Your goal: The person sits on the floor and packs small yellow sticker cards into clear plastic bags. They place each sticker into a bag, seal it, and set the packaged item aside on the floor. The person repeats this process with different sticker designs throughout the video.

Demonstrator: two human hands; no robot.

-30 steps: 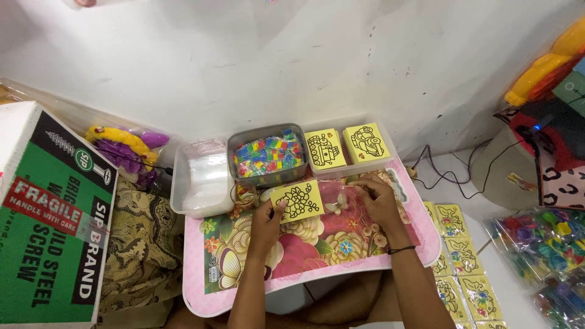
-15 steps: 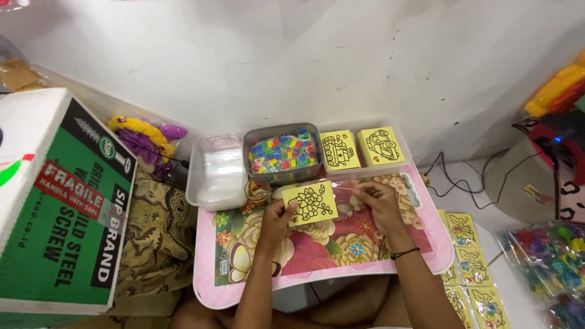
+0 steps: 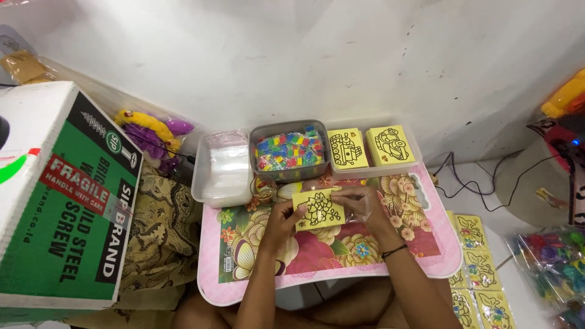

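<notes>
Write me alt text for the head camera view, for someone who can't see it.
Both hands, left hand and right hand, hold a yellow picture card over a pink floral lap table. Behind it sit a grey tub of colourful pieces and two more yellow cards.

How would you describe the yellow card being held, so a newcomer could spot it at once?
On the pink flowered tray, both hands hold one yellow card. Unlike the stacked cards behind it, it sits alone, pinched between left hand and right hand.
</notes>
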